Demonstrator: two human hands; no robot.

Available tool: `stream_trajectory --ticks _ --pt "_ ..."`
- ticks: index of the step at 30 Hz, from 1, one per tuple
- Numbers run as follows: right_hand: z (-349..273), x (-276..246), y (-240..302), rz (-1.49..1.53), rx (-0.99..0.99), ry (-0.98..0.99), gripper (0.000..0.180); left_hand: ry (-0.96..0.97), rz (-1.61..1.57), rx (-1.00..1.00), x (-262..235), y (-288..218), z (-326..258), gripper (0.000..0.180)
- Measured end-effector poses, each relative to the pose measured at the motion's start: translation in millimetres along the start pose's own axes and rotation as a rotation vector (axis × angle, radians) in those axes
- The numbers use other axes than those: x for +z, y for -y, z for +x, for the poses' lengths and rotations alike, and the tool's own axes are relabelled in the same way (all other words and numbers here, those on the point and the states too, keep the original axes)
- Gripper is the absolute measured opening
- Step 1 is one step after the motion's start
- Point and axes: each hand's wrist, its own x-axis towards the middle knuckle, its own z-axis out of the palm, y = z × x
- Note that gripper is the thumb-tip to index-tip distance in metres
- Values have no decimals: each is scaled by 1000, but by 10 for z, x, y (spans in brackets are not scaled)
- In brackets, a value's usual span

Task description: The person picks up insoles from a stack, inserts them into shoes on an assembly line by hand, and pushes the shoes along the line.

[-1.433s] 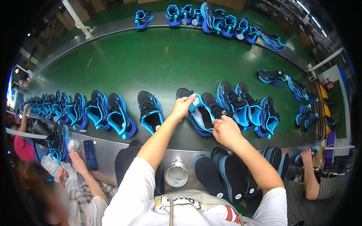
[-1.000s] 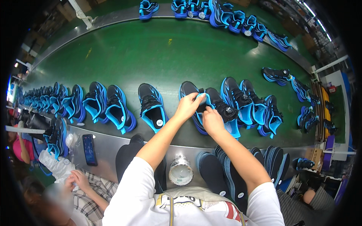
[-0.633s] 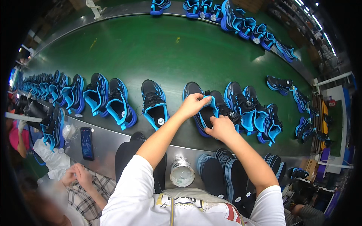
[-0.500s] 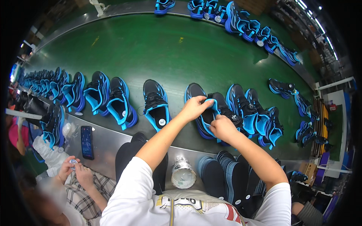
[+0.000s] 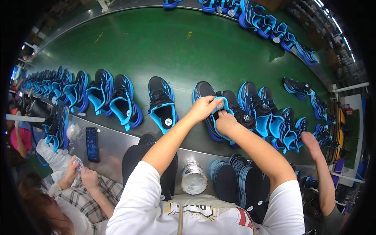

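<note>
A black sports shoe [image 5: 203,89] with bright blue lining stands on the green belt [image 5: 129,51] in front of me, toe pointing away. My left hand [image 5: 204,108] is closed on its tongue, thumb and fingers pinching the padded top and pulling it up. My right hand [image 5: 228,123] reaches into the shoe's opening; its fingertips are hidden inside. Close against it on the right stands another black shoe [image 5: 235,105]. To the left, apart, sits a shoe [image 5: 159,91] with a round white sticker on its insole.
Black insoles [image 5: 221,179] lie stacked by my lap, beside a roll of clear tape [image 5: 194,183]. A phone [image 5: 92,145] rests on the metal edge. Shoe rows extend left and right. One person's hand [image 5: 310,140] reaches to shoes at right; a person at left holds something clear [image 5: 78,163].
My right hand has moved from the shoe's collar into its opening, while my left keeps hold of the tongue. Another person's arm has come in at the right, reaching to the shoes.
</note>
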Motion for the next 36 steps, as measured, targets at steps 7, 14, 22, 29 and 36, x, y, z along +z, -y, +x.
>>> stream_trajectory --ticks 7,14,22,29,36 --pt "270 58 -2 -294 -107 -8 29 -89 -224 -72 8 -5 64 37" --pt "-228 -165 -74 -45 -259 29 36 -406 937 651 -12 -29 13 25" --pt "-540 207 16 302 -176 -510 40 -66 1079 598 13 -162 15 32" --pt "-1178 719 332 669 114 -699 27 -115 1196 851 78 -272 -365 19" --pt "-1040 525 398 933 76 -748 26 -149 1486 676 30 -226 -325 13"
